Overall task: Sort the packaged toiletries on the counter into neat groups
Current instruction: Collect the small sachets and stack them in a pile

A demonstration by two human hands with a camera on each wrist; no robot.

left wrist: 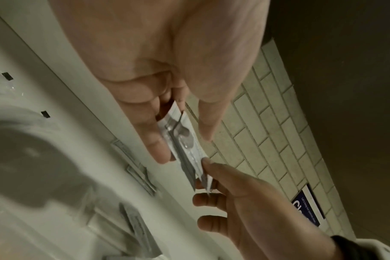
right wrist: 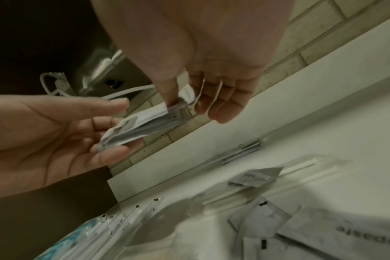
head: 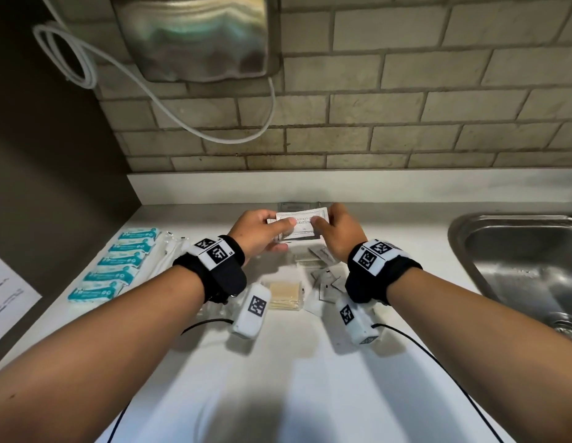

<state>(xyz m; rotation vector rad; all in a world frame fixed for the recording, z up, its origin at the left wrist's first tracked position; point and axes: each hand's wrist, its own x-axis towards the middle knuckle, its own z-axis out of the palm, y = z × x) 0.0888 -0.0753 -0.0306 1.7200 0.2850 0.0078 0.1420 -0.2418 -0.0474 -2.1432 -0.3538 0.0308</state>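
Observation:
Above the back of the white counter (head: 278, 362), both hands hold one stack of white sachets (head: 299, 224) printed with shampoo and conditioner text. My left hand (head: 278, 230) grips the stack's left end, thumb on top and fingers underneath. My right hand (head: 323, 221) pinches the right end. The left wrist view shows the stack (left wrist: 185, 146) edge-on between my left fingers (left wrist: 154, 140), with the right hand (left wrist: 208, 176) on its far end. In the right wrist view the stack (right wrist: 140, 126) spans both hands.
Several teal packets (head: 115, 266) lie in a row at the left, beside clear-wrapped sticks (head: 169, 254). A cotton swab pack (head: 284, 295), a comb (head: 305, 260) and loose grey sachets (head: 326, 279) lie below the hands. One sachet (head: 294, 206) rests by the backsplash. A steel sink (head: 518, 266) is on the right.

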